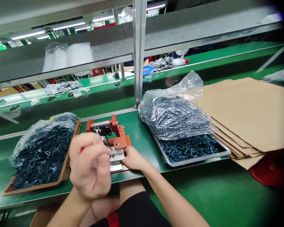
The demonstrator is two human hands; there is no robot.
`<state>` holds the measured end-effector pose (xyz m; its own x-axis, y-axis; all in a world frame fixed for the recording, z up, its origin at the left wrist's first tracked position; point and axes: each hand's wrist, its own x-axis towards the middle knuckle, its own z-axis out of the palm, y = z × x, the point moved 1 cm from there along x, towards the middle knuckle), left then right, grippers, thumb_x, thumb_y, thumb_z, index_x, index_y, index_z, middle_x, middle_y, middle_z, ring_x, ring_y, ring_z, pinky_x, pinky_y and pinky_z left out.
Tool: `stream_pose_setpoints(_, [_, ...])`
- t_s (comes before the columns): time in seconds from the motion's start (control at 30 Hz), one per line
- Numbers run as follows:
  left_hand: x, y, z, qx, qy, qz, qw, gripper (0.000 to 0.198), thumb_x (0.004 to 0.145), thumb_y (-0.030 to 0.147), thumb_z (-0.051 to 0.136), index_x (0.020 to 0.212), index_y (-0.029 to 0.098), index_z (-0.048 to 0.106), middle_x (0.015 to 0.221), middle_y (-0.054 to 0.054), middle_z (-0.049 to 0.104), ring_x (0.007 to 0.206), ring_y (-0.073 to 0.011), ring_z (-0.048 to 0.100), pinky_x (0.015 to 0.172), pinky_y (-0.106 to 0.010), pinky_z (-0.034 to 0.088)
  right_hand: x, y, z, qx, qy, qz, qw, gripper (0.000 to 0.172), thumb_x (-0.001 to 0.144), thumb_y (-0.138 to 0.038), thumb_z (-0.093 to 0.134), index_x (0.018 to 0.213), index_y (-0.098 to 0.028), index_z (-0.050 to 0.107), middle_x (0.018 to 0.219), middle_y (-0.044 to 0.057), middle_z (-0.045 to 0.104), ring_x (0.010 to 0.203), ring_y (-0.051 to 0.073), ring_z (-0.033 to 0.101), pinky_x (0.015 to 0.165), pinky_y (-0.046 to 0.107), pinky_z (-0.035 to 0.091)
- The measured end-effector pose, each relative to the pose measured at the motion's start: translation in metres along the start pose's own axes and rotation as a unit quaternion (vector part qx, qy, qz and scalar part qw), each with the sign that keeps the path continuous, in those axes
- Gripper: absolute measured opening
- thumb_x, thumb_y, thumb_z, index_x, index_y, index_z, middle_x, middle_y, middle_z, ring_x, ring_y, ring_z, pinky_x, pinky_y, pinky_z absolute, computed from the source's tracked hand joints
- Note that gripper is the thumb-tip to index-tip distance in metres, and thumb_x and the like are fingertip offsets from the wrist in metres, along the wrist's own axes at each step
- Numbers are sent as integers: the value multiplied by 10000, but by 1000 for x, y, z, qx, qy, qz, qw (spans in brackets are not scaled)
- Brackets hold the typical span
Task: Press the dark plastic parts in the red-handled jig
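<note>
An orange bench fixture [120, 141] with metal plates and a toggle clamp stands on the green bench in front of me. My left hand [91, 165] is raised on its near left side, fingers curled into a fist. A bit of red shows between those fingers, in line with the clamp, and looks like its handle; most of it is hidden. My right hand [133, 158] rests against the fixture's lower right side, by the silver plate [117, 155]. Its fingertips are hidden behind the fixture, and any small part in them cannot be seen.
On the left lies a brown tray [66, 165] heaped with dark plastic pieces [44, 156]. To the right, a grey tray [180, 163] holds small dark parts under a clear bag [177, 116] of more. Flat cardboard sheets [248, 110] are stacked farther right. A metal post [139, 53] rises behind.
</note>
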<state>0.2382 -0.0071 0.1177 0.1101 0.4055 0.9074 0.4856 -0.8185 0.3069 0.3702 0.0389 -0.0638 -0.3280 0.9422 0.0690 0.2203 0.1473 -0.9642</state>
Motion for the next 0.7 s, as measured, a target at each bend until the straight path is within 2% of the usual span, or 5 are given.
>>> stream_pose_setpoints(0.17, [-29, -6, -1, 46, -4, 35, 998, 177, 858, 119, 602, 1009, 200, 647, 963, -67, 564, 930, -218, 599, 854, -412, 546, -3, -5, -2, 12, -7, -39, 999, 265, 801, -124, 588, 994, -182, 760, 1013, 47, 789, 974, 244, 719, 903, 332, 551])
stream_pose_setpoints(0.27, [-4, -18, 6, 113, -14, 82, 990, 294, 842, 112, 641, 1122, 198, 610, 954, -59, 591, 886, -201, 595, 806, -366, 530, -4, -5, 0, -18, -10, -49, 999, 273, 781, -84, 543, 932, -175, 753, 985, 45, 786, 947, 231, 716, 911, 328, 543])
stream_pose_setpoints(0.5, [52, -56, 3, 15, -142, -81, 986, 558, 997, 435, 511, 1510, 264, 376, 1322, -121, 618, 1158, -264, 615, 1021, -477, 499, -17, -4, 16, -115, 65, -97, 987, 462, 842, -91, 515, 1256, -205, 688, 1320, 94, 663, 1236, 252, 608, 1081, 401, 467])
stream_pose_setpoints(0.63, [-22, -82, -27, 21, -92, -137, 986, 661, 1023, 452, 409, 1609, 237, 190, 1558, -151, 447, 1420, -302, 455, 1188, -544, 360, -23, -9, 20, -138, 46, -110, 983, 486, 885, -129, 526, 1337, -254, 653, 1366, 83, 617, 1272, 245, 584, 1113, 420, 448])
stream_pose_setpoints(0.7, [-80, -106, -36, 93, -111, -212, 966, 674, 961, 461, 529, 1545, 173, 354, 1502, -186, 507, 1405, -339, 469, 1187, -586, 355, -21, -9, 21, -143, 39, -97, 984, 495, 874, -123, 534, 1338, -247, 652, 1351, 86, 629, 1256, 246, 600, 1110, 418, 453])
